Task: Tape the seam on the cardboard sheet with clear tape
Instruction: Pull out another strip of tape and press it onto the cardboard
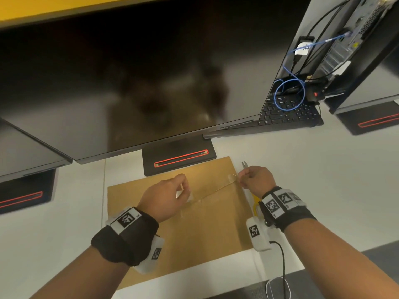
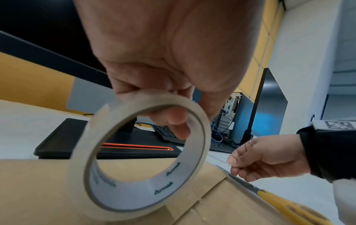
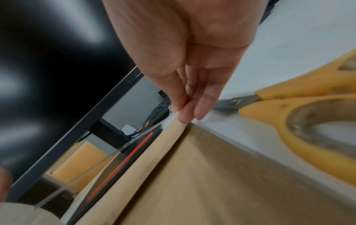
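A brown cardboard sheet (image 1: 194, 229) lies flat on the white desk. My left hand (image 1: 183, 190) holds a roll of clear tape (image 2: 144, 159) upright just above the sheet's middle, with a finger through the core and the thumb on the rim. A strip of tape (image 1: 216, 189) runs taut from the roll to my right hand (image 1: 240, 180). That hand pinches the strip's free end at the sheet's right edge (image 3: 181, 121). A seam line (image 2: 200, 199) crosses the cardboard below the roll.
Yellow-handled scissors (image 1: 255, 203) lie on the desk along the sheet's right edge, right under my right wrist. A monitor base (image 1: 179, 160) with a red stripe touches the sheet's far edge, under a large dark screen. A keyboard (image 1: 289, 113) and cables sit at the back right.
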`<action>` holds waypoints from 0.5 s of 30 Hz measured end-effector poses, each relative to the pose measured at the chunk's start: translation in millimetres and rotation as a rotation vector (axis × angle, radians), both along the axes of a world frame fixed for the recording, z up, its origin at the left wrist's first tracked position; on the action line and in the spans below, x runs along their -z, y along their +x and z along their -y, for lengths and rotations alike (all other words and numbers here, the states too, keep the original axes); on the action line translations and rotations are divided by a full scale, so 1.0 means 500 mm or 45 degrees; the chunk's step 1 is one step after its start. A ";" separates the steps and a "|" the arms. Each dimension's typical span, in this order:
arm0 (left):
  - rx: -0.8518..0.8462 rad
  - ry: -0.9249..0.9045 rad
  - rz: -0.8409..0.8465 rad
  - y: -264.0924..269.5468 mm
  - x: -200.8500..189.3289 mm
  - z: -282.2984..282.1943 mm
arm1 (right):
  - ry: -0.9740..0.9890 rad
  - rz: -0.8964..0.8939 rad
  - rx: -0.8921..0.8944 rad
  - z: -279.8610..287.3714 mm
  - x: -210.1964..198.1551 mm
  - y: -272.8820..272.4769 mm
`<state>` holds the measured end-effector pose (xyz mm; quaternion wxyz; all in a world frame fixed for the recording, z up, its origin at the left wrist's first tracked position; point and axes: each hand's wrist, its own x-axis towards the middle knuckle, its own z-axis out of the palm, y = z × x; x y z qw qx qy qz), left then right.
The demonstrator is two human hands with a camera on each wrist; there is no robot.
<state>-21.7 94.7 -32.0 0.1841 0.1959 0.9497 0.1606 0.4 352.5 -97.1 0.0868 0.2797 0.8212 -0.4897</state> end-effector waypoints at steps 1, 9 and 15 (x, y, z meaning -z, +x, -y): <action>-0.006 -0.005 -0.026 0.002 0.003 0.001 | 0.016 0.008 -0.028 0.002 0.002 -0.001; -0.040 -0.003 -0.085 0.022 0.029 -0.017 | 0.285 0.015 -0.190 0.013 0.008 0.000; -0.016 -0.028 -0.107 0.025 0.040 -0.037 | 0.378 -0.048 -0.123 0.020 0.017 0.008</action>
